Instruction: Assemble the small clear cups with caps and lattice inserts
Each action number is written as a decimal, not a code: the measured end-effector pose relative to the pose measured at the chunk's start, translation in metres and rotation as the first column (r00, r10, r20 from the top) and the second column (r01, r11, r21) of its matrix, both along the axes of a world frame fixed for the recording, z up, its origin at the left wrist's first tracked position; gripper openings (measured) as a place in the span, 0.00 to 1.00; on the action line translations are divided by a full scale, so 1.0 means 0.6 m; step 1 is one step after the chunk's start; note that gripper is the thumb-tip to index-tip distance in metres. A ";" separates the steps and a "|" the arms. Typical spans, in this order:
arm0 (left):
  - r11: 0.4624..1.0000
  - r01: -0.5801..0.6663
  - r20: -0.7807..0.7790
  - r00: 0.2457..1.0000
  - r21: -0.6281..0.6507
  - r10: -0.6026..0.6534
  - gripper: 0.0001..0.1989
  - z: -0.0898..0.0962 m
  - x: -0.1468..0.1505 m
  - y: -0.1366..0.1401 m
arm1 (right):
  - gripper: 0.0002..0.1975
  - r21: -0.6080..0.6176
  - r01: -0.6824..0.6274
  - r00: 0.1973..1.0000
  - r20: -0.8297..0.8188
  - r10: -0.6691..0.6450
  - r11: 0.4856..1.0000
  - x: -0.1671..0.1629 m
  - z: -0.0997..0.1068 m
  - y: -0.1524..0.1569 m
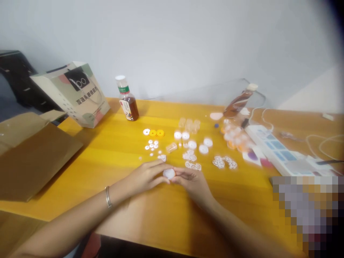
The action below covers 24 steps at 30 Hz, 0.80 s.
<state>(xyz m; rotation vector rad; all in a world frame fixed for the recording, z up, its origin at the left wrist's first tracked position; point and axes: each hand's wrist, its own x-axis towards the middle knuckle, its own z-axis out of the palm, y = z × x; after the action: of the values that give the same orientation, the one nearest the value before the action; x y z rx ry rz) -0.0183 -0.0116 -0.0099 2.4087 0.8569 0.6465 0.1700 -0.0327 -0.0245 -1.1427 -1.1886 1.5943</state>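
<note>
White on top and orange at the edge, a small round plastic piece is at the near middle of the yellow counter. The left hand and right hand pinch it from either side, the fingers of each nearly closed on it. Just beyond lie white perforated plates; far left stand a drink bottle and paper bag.

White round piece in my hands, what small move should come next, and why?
Perhaps turn the white round piece slightly to check its rim: the left hand and right hand hold it from opposite sides and hide part of its edge.
</note>
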 end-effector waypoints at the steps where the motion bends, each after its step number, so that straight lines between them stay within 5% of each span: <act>1: 1.000 -0.003 -0.004 1.000 0.002 0.003 0.16 0.000 0.000 -0.001 | 0.10 -0.006 0.002 1.000 -0.005 -0.002 1.000 0.001 -0.003 0.001; 13: 0.979 -0.038 -0.075 0.996 0.200 0.054 0.17 -0.013 0.008 -0.014 | 0.15 -0.059 -0.071 0.996 -0.058 0.067 0.996 0.003 -0.004 0.005; 20: 0.994 -0.044 -0.006 0.999 0.096 0.045 0.30 -0.007 -0.001 -0.002 | 0.19 -0.093 -0.034 0.996 -0.087 0.025 0.995 0.010 -0.011 0.011; 24: 0.997 -0.055 0.068 0.996 0.062 0.051 0.24 -0.007 0.001 -0.001 | 0.17 -0.092 -0.026 0.993 -0.114 0.015 0.995 0.009 -0.015 0.010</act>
<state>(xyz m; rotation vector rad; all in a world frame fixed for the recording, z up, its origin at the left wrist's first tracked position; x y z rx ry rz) -0.0180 -0.0123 -0.0139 2.4135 0.8877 0.7802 0.1754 -0.0264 -0.0337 -1.0867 -1.0653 1.7220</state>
